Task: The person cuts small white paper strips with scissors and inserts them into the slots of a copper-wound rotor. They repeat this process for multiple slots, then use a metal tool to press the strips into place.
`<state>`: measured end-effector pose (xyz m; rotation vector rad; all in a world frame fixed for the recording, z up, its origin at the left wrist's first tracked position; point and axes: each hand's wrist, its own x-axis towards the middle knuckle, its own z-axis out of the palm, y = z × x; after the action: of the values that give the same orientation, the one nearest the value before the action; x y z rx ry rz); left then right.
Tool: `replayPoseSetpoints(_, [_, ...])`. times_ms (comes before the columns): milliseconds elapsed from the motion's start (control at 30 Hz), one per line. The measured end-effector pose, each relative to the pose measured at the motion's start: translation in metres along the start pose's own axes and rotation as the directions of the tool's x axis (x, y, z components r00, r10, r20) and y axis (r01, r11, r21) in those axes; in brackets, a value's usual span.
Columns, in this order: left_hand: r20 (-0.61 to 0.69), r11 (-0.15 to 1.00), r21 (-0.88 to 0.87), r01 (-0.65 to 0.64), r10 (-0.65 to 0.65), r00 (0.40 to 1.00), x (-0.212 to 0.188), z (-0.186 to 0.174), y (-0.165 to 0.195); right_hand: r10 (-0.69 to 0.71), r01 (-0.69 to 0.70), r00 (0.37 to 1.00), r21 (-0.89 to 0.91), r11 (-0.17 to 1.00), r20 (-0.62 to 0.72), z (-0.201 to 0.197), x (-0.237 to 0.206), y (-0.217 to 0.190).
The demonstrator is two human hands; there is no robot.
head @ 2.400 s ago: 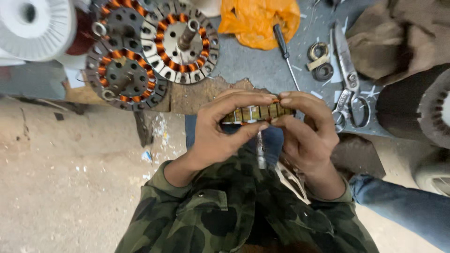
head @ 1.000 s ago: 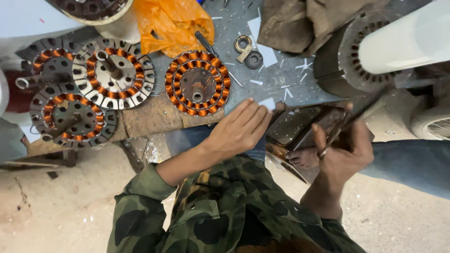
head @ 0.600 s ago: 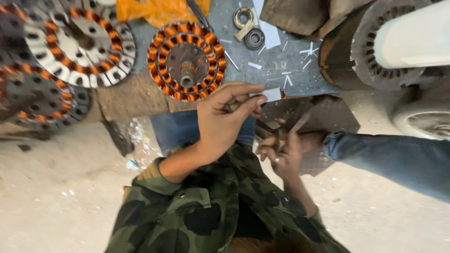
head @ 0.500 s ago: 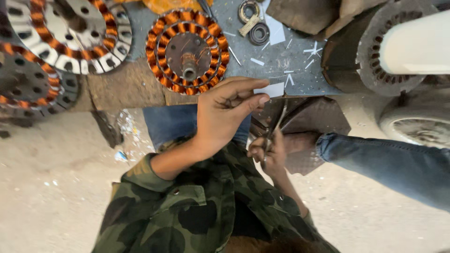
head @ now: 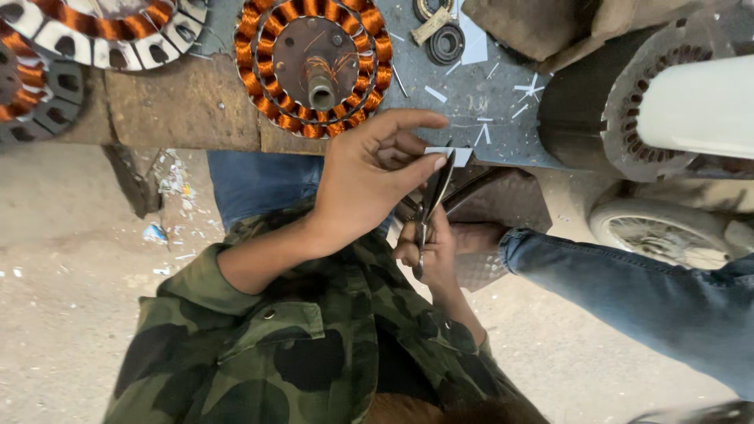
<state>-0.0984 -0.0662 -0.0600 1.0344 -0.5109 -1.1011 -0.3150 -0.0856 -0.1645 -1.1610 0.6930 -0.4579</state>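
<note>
Scissors meet a thin paper strip, just near of the surface edge.
Left hand (head: 369,177) pinches the light, floppy strip (head: 448,154) by its end; right hand (head: 428,250) clenches the scissors (head: 433,192) low on the stiff handles.

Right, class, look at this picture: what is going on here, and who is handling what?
A person in a camouflage jacket sits at a low workbench. The right hand grips a pair of scissors, blades pointing up. The left hand pinches a small white strip at the blade tips. Just beyond lies a stator wound with copper coils. Paper offcuts and bearings are scattered on the bench.
</note>
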Motion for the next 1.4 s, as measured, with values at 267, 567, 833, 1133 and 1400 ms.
replayPoseSetpoints(267, [0.062,0.981,0.148,-0.127,0.119,0.991,-0.001,0.003,0.01,-0.013,0.014,1.0,0.052,0.999,-0.025,-0.003,0.0,0.005])
replayPoseSetpoints(567, [0.068,0.998,0.037,-0.059,0.056,0.996,0.001,0.006,0.012,-0.182,0.181,0.983,0.034,0.983,0.031,0.007,0.001,-0.003])
replayPoseSetpoints(833, [0.066,0.982,0.064,-0.176,0.172,0.983,-0.001,0.005,0.009,-0.195,0.194,0.981,0.085,0.977,0.004,0.014,-0.005,0.006])
replayPoseSetpoints(1133, [0.066,0.989,0.082,-0.124,0.119,0.991,-0.005,0.0,0.018,-0.054,0.052,0.996,-0.035,0.998,-0.065,0.009,-0.007,0.007])
replayPoseSetpoints(1400, [0.064,0.989,0.04,-0.145,0.142,0.988,-0.006,0.0,0.017,0.037,-0.061,0.983,-0.129,0.99,-0.182,0.019,-0.007,-0.021])
